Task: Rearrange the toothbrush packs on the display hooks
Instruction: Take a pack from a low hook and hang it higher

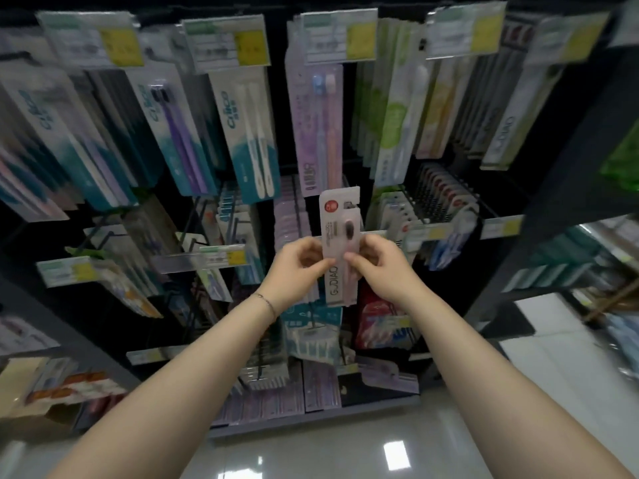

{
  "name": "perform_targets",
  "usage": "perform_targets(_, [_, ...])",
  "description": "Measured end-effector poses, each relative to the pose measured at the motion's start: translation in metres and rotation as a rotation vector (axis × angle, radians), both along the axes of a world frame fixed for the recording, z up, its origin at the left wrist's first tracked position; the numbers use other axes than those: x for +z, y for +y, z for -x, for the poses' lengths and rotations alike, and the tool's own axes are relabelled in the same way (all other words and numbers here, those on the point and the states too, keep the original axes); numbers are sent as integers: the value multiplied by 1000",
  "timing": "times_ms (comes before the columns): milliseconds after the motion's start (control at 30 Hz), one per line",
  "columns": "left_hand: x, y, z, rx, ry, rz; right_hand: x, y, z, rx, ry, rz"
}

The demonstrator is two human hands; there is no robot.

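**Toothbrush pack (340, 236) held before hook display (570, 150)**

Upper left: teal-and-white packs (173, 140), hung in rows beneath price tags (226, 43).

Centre left: left hand (297, 267), thin bracelet (265, 301) at the wrist. Fingers and thumb are curled, pinching the left edge of the toothbrush pack.

Centre: the toothbrush pack, a pale pink-grey card with a red round sticker near the top and a dark brush head showing. It stands upright, slightly tilted, in front of the middle hook row and just below a hanging lilac pack (313, 133).

Centre right: right hand (380, 267), pinching the pack's right edge. The hands are close together, parted only by the card.

Upper right: green-and-white packs (394, 133). The far right is blurred.

Bottom: glossy floor (311, 451).
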State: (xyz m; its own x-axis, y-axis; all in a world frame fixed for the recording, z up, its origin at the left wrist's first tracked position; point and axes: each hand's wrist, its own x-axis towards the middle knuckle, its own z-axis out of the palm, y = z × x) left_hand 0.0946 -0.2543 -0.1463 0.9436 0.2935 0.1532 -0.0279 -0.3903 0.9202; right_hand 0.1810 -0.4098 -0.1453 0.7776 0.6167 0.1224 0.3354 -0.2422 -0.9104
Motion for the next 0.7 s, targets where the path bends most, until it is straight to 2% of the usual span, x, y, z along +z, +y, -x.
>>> perform_targets(267, [27,-55,-57,-37,-77,16,31,-52,-37,-137,-62,-100])
perform_targets(700, [53,-91,-130,-114,-112,14,52,-84,-90,-347,-148,-182])
